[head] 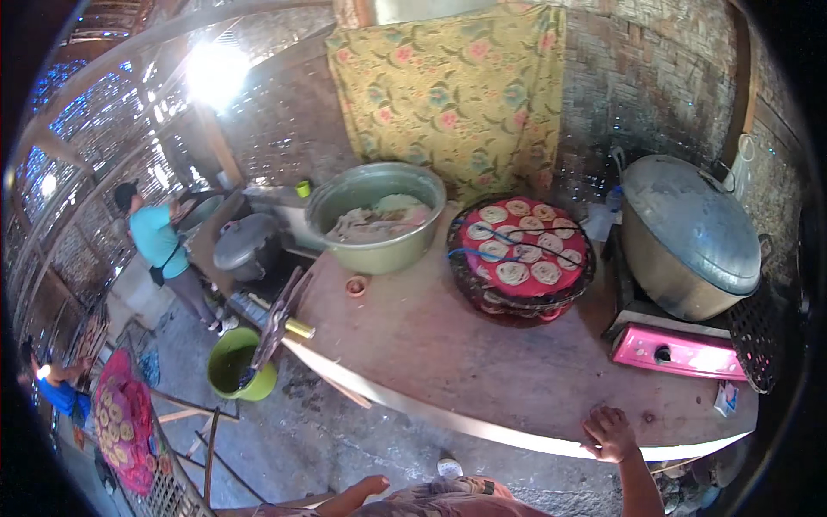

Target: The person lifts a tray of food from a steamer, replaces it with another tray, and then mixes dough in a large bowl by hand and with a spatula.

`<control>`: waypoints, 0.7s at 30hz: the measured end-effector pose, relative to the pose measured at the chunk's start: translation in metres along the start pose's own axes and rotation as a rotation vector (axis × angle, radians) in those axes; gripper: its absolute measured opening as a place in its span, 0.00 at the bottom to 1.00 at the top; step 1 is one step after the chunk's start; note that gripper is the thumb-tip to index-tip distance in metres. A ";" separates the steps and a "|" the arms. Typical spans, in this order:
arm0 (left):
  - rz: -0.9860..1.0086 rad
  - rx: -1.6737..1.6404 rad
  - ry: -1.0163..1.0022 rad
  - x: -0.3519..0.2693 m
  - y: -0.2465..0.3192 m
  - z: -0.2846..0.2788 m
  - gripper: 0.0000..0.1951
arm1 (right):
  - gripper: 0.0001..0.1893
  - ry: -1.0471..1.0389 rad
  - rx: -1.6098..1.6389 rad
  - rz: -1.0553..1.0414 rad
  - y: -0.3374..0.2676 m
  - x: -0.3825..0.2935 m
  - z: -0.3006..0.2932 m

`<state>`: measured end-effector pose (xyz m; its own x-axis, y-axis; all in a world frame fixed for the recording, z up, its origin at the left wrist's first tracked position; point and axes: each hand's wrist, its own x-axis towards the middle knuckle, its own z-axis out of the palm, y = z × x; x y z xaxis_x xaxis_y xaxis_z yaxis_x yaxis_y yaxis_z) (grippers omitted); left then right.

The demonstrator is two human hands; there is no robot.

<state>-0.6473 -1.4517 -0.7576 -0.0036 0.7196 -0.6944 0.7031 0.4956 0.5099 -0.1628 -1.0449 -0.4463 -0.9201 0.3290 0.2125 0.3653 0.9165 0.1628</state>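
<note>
My right hand (607, 432) rests on the front edge of the wooden table (413, 342), its fingers somewhat apart and nothing in them. Close to my body, over the floor, is my left hand (371, 485); its fingers look curled and their inner side is hidden. Farther back on the table stands a round tray (494, 310) covered with red cloth, carrying several coiled pale noodle-like rounds (512, 272). Dark and blue cords cross over it. To its left is a large green metal basin (381, 255) with a pale doughy mass (387, 216) inside.
A big lidded pot (685, 258) sits on a pink gas stove (678, 352) at right. A small clay cup (356, 286) stands before the basin. Left of the table are a green bucket (223, 375), a lidded pot (249, 245) and two people (155, 226) at work.
</note>
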 end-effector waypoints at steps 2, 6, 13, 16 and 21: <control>-0.125 -0.098 0.244 0.026 0.005 -0.038 0.14 | 0.29 0.010 0.005 -0.018 0.003 0.005 -0.006; -0.271 -0.096 1.479 0.051 0.042 -0.117 0.22 | 0.29 0.045 0.021 -0.035 0.005 0.016 -0.011; -0.114 -0.425 1.807 -0.012 0.211 -0.286 0.23 | 0.29 0.033 0.044 0.033 0.006 0.011 -0.008; -0.282 -0.352 1.840 0.004 0.206 -0.279 0.21 | 0.29 0.026 0.068 0.025 0.010 0.013 -0.007; -0.239 -0.384 1.826 -0.007 0.215 -0.276 0.21 | 0.29 0.022 0.057 0.033 0.009 0.015 -0.007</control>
<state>-0.6919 -1.2155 -0.5032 -0.8991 0.0641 0.4331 0.3980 0.5317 0.7476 -0.1720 -1.0336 -0.4349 -0.9044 0.3544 0.2375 0.3858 0.9171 0.1007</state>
